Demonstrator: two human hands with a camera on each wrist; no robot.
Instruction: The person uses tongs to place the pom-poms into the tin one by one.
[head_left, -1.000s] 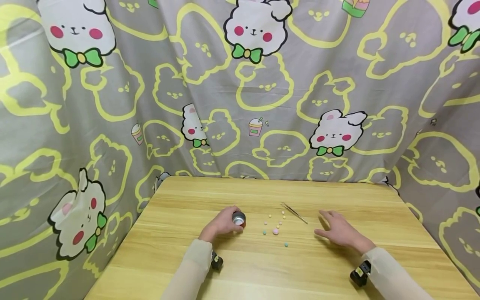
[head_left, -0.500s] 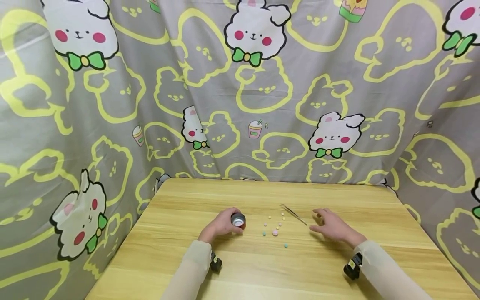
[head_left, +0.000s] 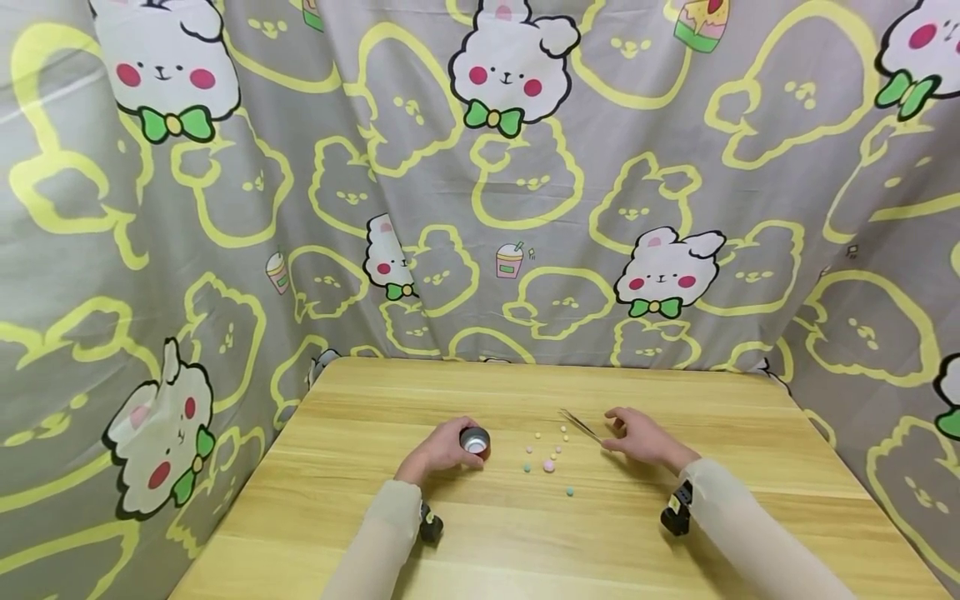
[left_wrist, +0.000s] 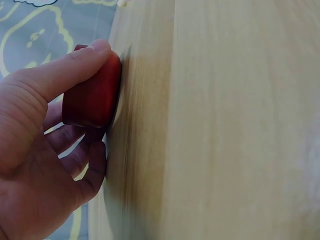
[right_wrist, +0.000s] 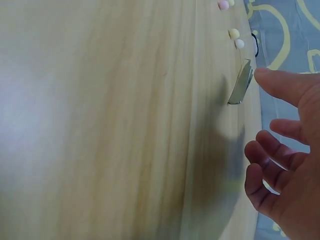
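Observation:
My left hand [head_left: 444, 447] grips a small red metal cup [head_left: 475, 443], thumb on the near side and fingers round the far side. Its silvery inside faces up in the head view, and in the left wrist view its red wall [left_wrist: 95, 97] stands at the table surface. My right hand [head_left: 643, 437] hovers at the near end of a pair of metal tweezers [head_left: 581, 425], thumb and forefinger spread apart. The right wrist view has the thumb tip right beside the tweezers' end [right_wrist: 241, 85], with the other fingers loosely bent and holding nothing.
Several small coloured balls lie between the hands, among them a larger pink ball [head_left: 548, 466] and a teal ball [head_left: 570, 492] nearest me. The wooden table [head_left: 480, 550] ends at a patterned curtain [head_left: 555, 208] behind and at both sides.
My right hand has moved left to the end of the tweezers. The left hand keeps its hold on the cup in the same place.

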